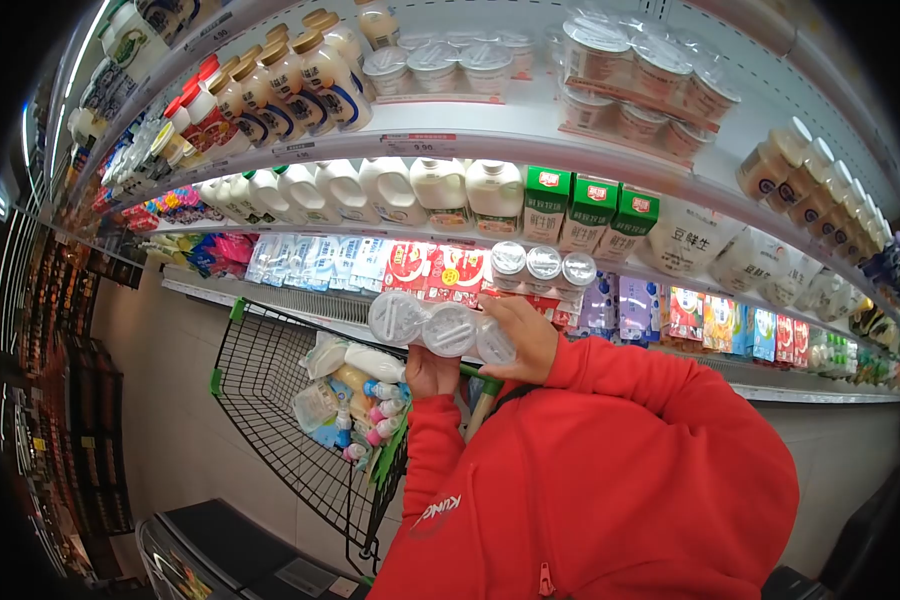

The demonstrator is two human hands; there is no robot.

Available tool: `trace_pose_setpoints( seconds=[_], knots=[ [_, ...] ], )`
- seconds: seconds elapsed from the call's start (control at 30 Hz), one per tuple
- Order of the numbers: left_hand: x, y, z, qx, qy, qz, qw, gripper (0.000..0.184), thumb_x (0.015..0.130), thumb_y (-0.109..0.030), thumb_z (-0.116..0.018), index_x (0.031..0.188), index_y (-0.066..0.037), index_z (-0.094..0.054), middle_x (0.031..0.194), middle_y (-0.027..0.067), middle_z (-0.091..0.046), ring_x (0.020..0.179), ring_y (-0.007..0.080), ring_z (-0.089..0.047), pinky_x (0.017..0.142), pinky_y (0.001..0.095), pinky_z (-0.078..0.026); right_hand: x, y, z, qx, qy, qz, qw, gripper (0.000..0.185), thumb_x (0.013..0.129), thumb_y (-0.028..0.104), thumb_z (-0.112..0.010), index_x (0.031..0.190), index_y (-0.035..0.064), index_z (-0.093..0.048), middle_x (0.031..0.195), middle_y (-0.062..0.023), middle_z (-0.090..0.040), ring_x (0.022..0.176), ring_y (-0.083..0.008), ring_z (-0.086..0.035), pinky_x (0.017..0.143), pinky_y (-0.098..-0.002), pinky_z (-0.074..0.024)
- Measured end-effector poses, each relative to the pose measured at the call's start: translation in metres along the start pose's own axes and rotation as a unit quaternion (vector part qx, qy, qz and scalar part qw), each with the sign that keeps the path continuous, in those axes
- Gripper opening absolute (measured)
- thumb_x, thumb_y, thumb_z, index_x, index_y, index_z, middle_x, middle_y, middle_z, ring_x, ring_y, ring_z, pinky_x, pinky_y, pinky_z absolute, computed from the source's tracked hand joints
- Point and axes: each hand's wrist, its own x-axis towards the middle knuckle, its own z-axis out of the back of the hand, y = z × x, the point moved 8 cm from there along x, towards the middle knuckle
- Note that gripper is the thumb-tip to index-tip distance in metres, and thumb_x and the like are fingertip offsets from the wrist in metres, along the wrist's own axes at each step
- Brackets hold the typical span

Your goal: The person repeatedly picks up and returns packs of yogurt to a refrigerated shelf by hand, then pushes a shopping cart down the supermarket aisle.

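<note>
A pack of yogurt cups [448, 330] with clear plastic lids is held in front of my chest, three lids in a row facing up. My left hand [430, 373] supports the pack from below near its middle, its fingers partly hidden. Around the right end cup, my right hand [528, 340] is closed, with the thumb along the upper side. Just beyond the pack, similar lidded cups [543, 264] sit on the lower shelf beside red cartons [448, 274]. Below and left of my hands stands a wire shopping cart [270, 350] with a green-trimmed rim.
In the cart lie bagged goods [322, 357], small bottles [385, 410] and green leaves [390, 452]. Shelves hold milk jugs [390, 190], green-topped cartons [590, 215] and stacked cups [635, 75]. A dark case [240, 550] stands at lower left on the tiled floor [170, 400].
</note>
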Motion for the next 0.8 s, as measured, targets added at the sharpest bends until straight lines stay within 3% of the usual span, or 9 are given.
trace_pose_setpoints(
  seconds=[0.3, 0.4, 0.5, 0.6, 0.8],
  knots=[
    [-0.001, -0.008, -0.001, -0.07, 0.009, -0.026, 0.997, 0.051, 0.095, -0.036, -0.042, 0.134, -0.003, -0.042, 0.137, 0.0139, -0.047, 0.126, 0.0316, -0.044, 0.108, 0.0505, -0.03, -0.002, 0.002, -0.005, 0.025, 0.013, 0.021, 0.999, 0.102, 0.061, 0.027, -0.083, 0.142, 0.0021, -0.026, 0.122, -0.0226, -0.045, 0.111, -0.0398, -0.045, 0.096, -0.0451, -0.0384],
    [0.0, -0.011, 0.004, -0.101, 0.049, -0.031, 0.993, 0.055, 0.093, -0.036, -0.044, 0.137, -0.003, -0.039, 0.139, 0.0146, -0.044, 0.129, 0.0322, -0.04, 0.109, 0.0507, -0.028, -0.001, 0.003, -0.005, 0.025, 0.015, 0.031, 0.999, 0.102, 0.061, 0.028, -0.083, 0.142, 0.0019, -0.026, 0.124, -0.0228, -0.045, 0.114, -0.0402, -0.045, 0.097, -0.0447, -0.0381],
    [-0.001, -0.011, -0.004, -0.056, -0.004, -0.036, 0.998, 0.058, 0.092, -0.037, -0.044, 0.139, -0.003, -0.037, 0.142, 0.0147, -0.041, 0.131, 0.0321, -0.037, 0.11, 0.0505, -0.025, -0.002, 0.003, -0.009, 0.019, 0.032, 0.037, 0.999, 0.101, 0.06, 0.029, -0.083, 0.14, 0.0006, -0.028, 0.125, -0.0225, -0.045, 0.116, -0.0402, -0.044, 0.099, -0.045, -0.0375],
    [-0.003, -0.013, -0.008, -0.036, 0.002, -0.034, 0.999, 0.059, 0.091, -0.037, -0.044, 0.14, -0.005, -0.036, 0.144, 0.0146, -0.038, 0.133, 0.0315, -0.033, 0.111, 0.0506, -0.022, -0.002, 0.003, -0.013, 0.004, 0.05, 0.045, 0.998, 0.1, 0.059, 0.028, -0.084, 0.138, -0.001, -0.031, 0.125, -0.0219, -0.045, 0.118, -0.0395, -0.044, 0.1, -0.0455, -0.0368],
    [-0.004, -0.013, 0.007, -0.066, 0.023, -0.038, 0.997, 0.054, 0.092, -0.04, -0.042, 0.135, -0.006, -0.041, 0.134, 0.0128, -0.044, 0.125, 0.0294, -0.038, 0.106, 0.0492, -0.027, -0.005, 0.0, -0.022, -0.027, 0.088, 0.056, 0.994, 0.1, 0.056, 0.026, -0.085, 0.136, -0.0035, -0.032, 0.131, -0.0224, -0.042, 0.121, -0.0384, -0.042, 0.102, -0.0444, -0.0361]
  ],
)
